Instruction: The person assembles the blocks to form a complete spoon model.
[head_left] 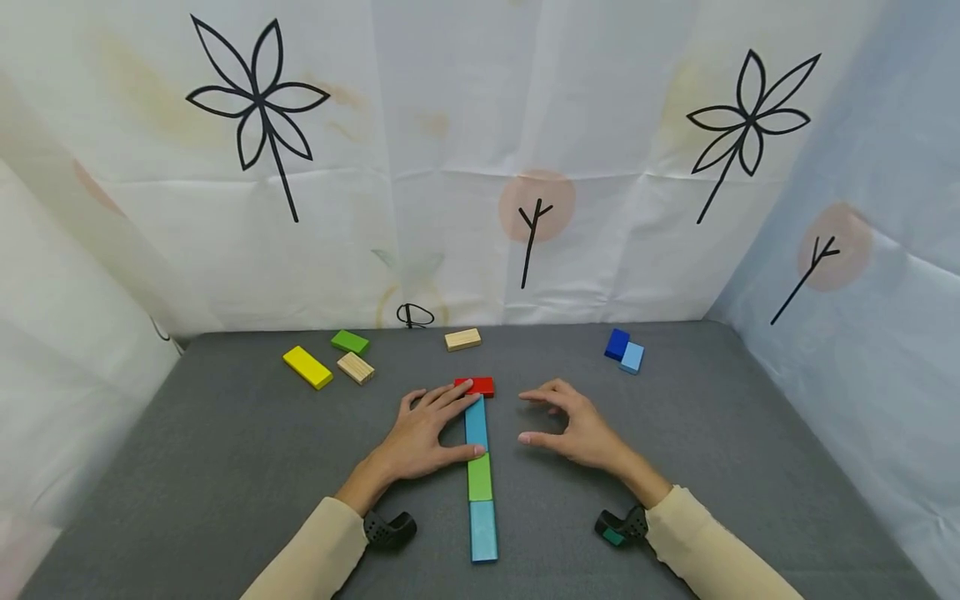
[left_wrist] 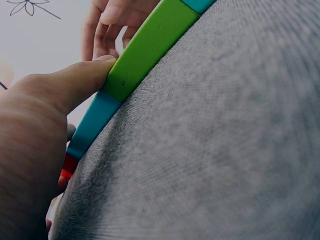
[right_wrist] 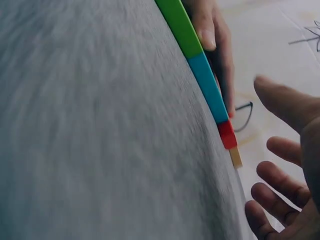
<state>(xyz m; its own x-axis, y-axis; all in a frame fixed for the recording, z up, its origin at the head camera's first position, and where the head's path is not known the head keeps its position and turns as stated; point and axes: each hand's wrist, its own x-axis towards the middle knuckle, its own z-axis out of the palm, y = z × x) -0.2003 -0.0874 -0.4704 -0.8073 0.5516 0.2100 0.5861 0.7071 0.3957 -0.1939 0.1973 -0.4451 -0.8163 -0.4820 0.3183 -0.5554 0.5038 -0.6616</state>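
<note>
A straight row of flat blocks runs away from me on the grey table: a light blue block [head_left: 483, 533] nearest, then a light green block [head_left: 480, 477], then another light blue block [head_left: 476, 423]. Across the far end lies a red block [head_left: 486, 387], set crosswise. My left hand [head_left: 420, 440] rests on the row from the left with extended fingers. Its fingertips touch the red block and the top of the farther blue one, while the thumb touches near the blue-green joint. To the right of the row hovers my right hand [head_left: 585, 429], fingers loosely bent, holding nothing.
At the back left lie a yellow block [head_left: 307, 367], a green block [head_left: 350, 342] and a wooden block [head_left: 356, 367]. Another wooden block [head_left: 462, 339] sits behind the row. A dark blue block [head_left: 617, 343] touches a light blue block [head_left: 632, 357] at back right. Cloth walls surround the table.
</note>
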